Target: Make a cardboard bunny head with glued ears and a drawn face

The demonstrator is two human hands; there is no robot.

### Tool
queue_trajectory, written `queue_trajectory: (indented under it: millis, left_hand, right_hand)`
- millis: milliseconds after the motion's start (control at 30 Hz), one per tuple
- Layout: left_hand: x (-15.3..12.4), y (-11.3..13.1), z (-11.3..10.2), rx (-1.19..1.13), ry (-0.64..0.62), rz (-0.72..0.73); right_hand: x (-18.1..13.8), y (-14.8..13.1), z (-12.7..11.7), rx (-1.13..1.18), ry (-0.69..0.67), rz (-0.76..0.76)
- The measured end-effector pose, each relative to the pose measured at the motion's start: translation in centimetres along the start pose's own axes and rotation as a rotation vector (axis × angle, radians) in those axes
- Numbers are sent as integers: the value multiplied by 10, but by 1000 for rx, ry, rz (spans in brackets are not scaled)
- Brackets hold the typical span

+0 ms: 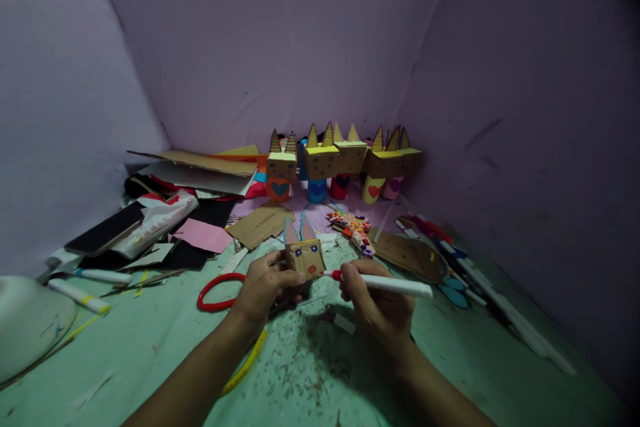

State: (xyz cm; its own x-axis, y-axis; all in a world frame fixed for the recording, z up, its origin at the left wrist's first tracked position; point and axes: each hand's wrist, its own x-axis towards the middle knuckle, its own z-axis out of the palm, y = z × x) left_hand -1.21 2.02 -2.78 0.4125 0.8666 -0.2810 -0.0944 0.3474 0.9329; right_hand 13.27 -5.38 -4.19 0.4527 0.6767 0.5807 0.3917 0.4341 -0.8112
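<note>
A small cardboard animal head (311, 255) with two upright ears, drawn eyes and a red mouth is held by my left hand (263, 288), thumb across its lower front. My right hand (383, 300) grips a white marker (395, 285) with a red tip section. The marker's tip points at the face, close to the red mouth; whether it touches the cardboard I cannot tell. Scissors with red handles (220, 292) lie partly hidden behind my left wrist. Under my right hand, a small pale piece (344, 323) lies on the green surface.
Finished-looking cardboard animal figures (320, 163) stand along the back. Cardboard and paper sheets (200, 173) pile up at the left, with a pink sheet (203, 235). Several markers (480, 273) line the right wall. A yellow loop (247, 363) lies beside my left forearm.
</note>
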Motion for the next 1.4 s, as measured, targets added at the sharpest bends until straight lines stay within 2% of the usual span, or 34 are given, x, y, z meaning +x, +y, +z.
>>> queue_trajectory:
  millis: [167, 300, 800, 967, 1133, 1200, 1267, 1400]
  left_hand:
    - [0, 0, 1, -31, 5, -12]
    - [0, 0, 2, -57, 12, -38]
    - [0, -1, 1, -36, 20, -24]
    - [1, 1, 2, -31, 21, -21]
    - [3, -3, -1, 1, -12, -5]
    - [3, -4, -2, 15, -23, 3]
    - [3, -5, -3, 19, -30, 1]
    - [2, -3, -1, 22, -25, -18]
  right_hand:
    - [1, 3, 1, -128, -115, -132]
    - [2, 1, 1, -194, -135, -220]
    - [2, 1, 2, -223, -123, -283]
    - [-1, 4, 1, -150, -114, -187]
    - [7, -1, 1, 28, 106, 106]
    - [10, -3, 2, 70, 155, 190]
    - [10, -2, 3, 82, 145, 215]
    - [5, 2, 4, 72, 60, 172]
